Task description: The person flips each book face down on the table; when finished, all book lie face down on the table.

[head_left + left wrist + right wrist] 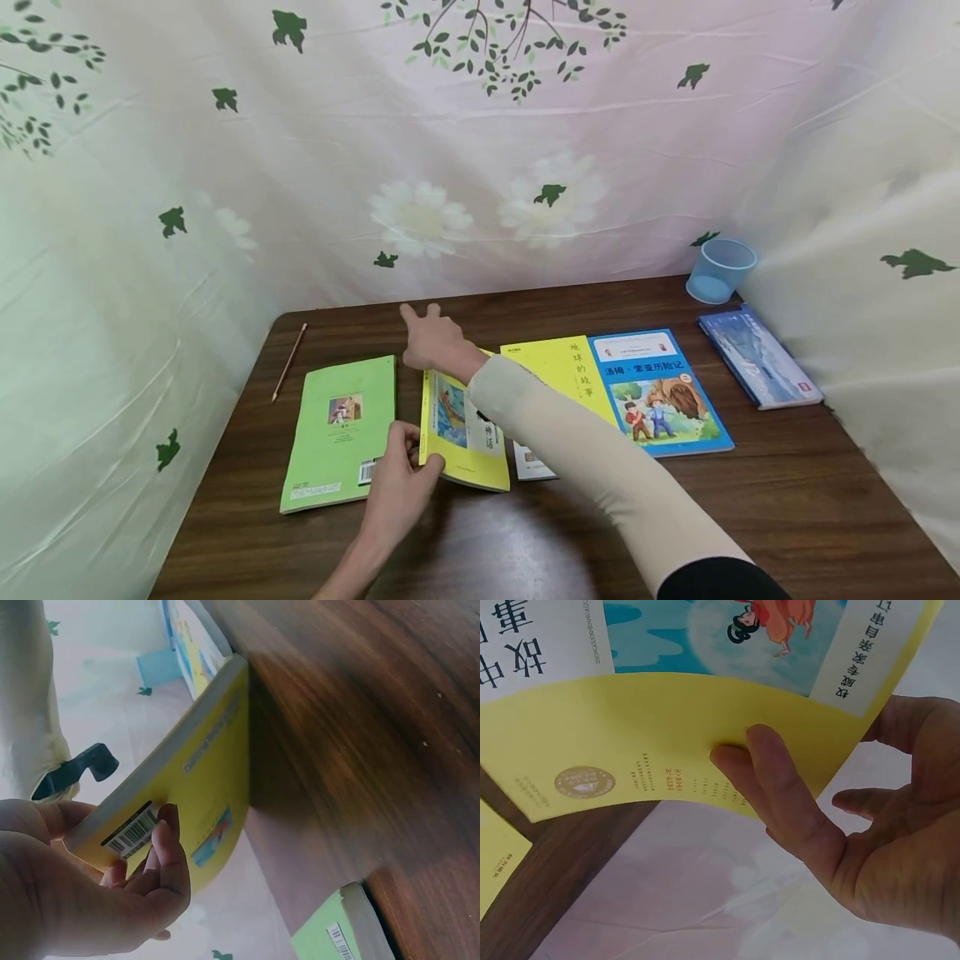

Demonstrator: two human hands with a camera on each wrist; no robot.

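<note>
From the head view, the left hand (401,483) pinches the near corner of a thin yellow paperback book (461,429) on the dark wooden bench (787,500), while the right hand (433,336), fingers spread, rests at its far edge; a green paperback (337,433) lies just left. The left wrist view shows fingers (161,851) beside a barcode; the book looks light. The right wrist view shows the glossy cover bending over fingers (776,780), so it seems floppy and is best held at the spine; its Chinese print is too small to read.

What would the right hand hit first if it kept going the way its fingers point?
Probably the flowered curtain behind the table: the right hand, touching the yellow book, points over bare wood. Depth is unclear.
</note>
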